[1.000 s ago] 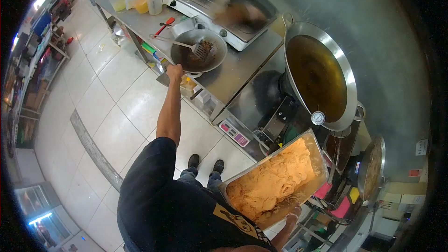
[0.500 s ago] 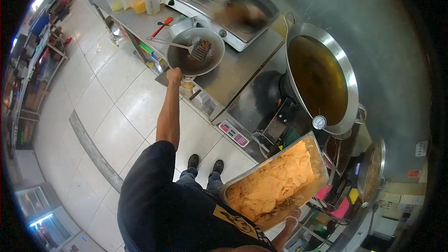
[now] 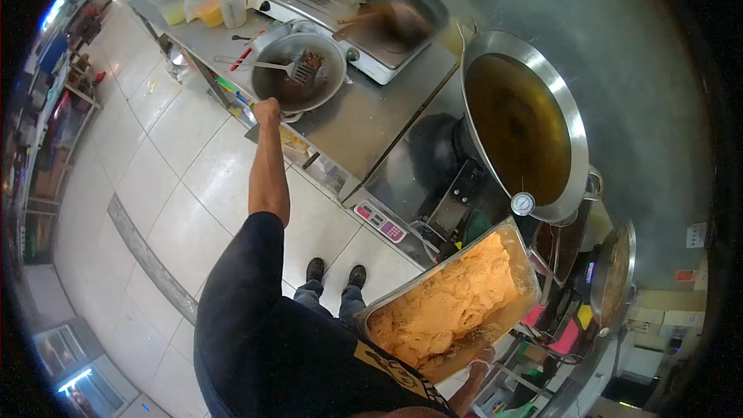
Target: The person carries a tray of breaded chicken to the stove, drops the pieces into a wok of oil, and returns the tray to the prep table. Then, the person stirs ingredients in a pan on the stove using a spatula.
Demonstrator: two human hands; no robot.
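My left hand (image 3: 268, 111) is closed around the handle of a grey frying pan (image 3: 331, 93) at the counter's front edge. In that pan lie a slotted turner (image 3: 299, 71) and some dark brown bits of food. At lower right, my right hand (image 3: 481, 362) grips the near side of a deep metal tray (image 3: 534, 279), its fingers partly hidden. The tray leans against my body and holds a thick orange paste (image 3: 449, 294). A dark pan (image 3: 429, 8) sits on the white stove, with a brown, wooden-looking utensil (image 3: 375, 17) in it.
A wide wok (image 3: 578, 124) of dark oil with a dial thermometer (image 3: 523, 203) stands at right. Beside the tray is a pink scale-like panel (image 3: 379, 220). Plastic jugs (image 3: 234, 6) and a red-handled utensil (image 3: 241, 59) lie on the counter (image 3: 379, 116). Tiled floor lies below.
My left hand has shifted the frying pan slightly left and back along the counter. The brown blur over the dark pan now shows as a still utensil. The view has shifted a little.
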